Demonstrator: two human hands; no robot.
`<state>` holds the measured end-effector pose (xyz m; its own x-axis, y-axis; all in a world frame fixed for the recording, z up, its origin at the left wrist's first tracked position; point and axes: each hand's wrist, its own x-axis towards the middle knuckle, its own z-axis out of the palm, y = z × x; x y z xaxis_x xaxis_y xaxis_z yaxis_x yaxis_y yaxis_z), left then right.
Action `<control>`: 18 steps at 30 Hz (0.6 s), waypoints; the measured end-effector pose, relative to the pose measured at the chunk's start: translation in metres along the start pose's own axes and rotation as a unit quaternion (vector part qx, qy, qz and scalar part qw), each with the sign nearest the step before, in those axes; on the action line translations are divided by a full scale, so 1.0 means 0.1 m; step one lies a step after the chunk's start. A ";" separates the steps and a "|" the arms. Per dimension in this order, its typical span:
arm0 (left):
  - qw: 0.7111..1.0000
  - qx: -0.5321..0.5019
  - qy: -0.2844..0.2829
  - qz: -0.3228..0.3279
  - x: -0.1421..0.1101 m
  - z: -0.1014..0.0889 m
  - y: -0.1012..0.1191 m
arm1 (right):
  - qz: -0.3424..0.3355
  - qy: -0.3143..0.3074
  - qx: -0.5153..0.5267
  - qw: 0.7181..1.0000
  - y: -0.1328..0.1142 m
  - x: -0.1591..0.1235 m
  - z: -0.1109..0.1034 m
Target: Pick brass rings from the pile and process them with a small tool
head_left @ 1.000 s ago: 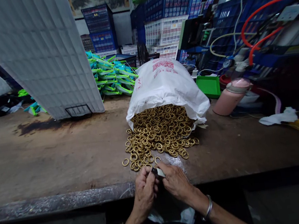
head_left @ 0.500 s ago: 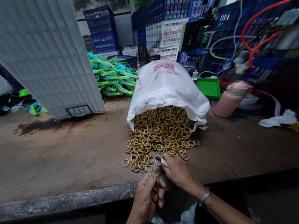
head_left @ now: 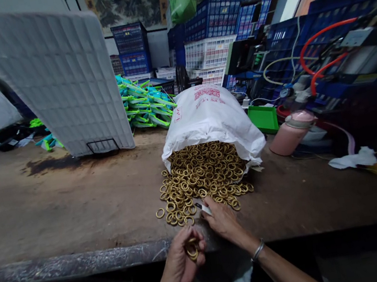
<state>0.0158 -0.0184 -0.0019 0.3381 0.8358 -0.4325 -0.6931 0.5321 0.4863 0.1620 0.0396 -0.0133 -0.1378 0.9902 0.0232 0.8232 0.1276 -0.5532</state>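
Brass-coloured rings [head_left: 207,166] spill in a heap from the mouth of a white sack [head_left: 207,113] lying on its side. At the bench's front edge, my left hand [head_left: 184,253] is curled around a few brass rings [head_left: 192,249]. My right hand [head_left: 222,217] grips a small tool with a white handle and dark tip [head_left: 203,208]; its exact kind is unclear. That hand is at the near edge of the heap, its fingertips close to the rings. A single ring [head_left: 160,213] lies apart on the left.
On the wooden bench [head_left: 58,207] stands a tilted white padded panel [head_left: 88,90]. Behind are green and blue pieces [head_left: 147,104] and stacked crates [head_left: 211,52]. To the right are a green tray [head_left: 263,119], a pink bottle [head_left: 291,132] and machinery with red hoses [head_left: 322,30].
My left hand has drawn slightly back and turned, showing the rings in its palm more plainly. My right hand stays by the heap with the tool. The view has tilted up a little.
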 end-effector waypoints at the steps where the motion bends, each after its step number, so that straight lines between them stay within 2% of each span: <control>1: 1.000 0.003 0.010 0.007 0.01 0.00 -0.01 | 0.001 0.008 0.034 0.999 0.00 -0.01 0.00; 4: 0.998 0.036 0.044 0.040 0.03 0.02 -0.03 | 0.013 0.019 0.179 0.984 -0.03 -0.06 -0.02; 7: 0.990 0.083 0.075 0.088 0.04 0.05 -0.05 | 0.049 0.000 0.334 0.941 -0.07 -0.14 -0.01; 9: 0.983 0.114 0.085 0.116 0.04 0.06 -0.07 | 0.063 -0.018 0.395 0.916 -0.10 -0.18 0.00; 14: 0.967 0.197 0.077 0.141 0.05 0.06 -0.10 | 0.048 -0.081 0.451 0.888 -0.17 -0.24 0.02; 16: 0.960 0.227 0.088 0.142 0.06 0.06 -0.09 | 0.034 -0.093 0.435 0.895 -0.18 -0.24 0.00; 18: 0.946 0.261 0.102 0.161 0.06 0.07 -0.08 | 0.015 -0.087 0.393 0.915 -0.19 -0.23 -0.03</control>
<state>0.0272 -0.0169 -0.0027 -0.0040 0.9509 -0.3094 -0.3115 0.2929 0.9040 0.1512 0.0141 -0.0012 -0.2644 0.9595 -0.0970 0.1862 -0.0478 -0.9813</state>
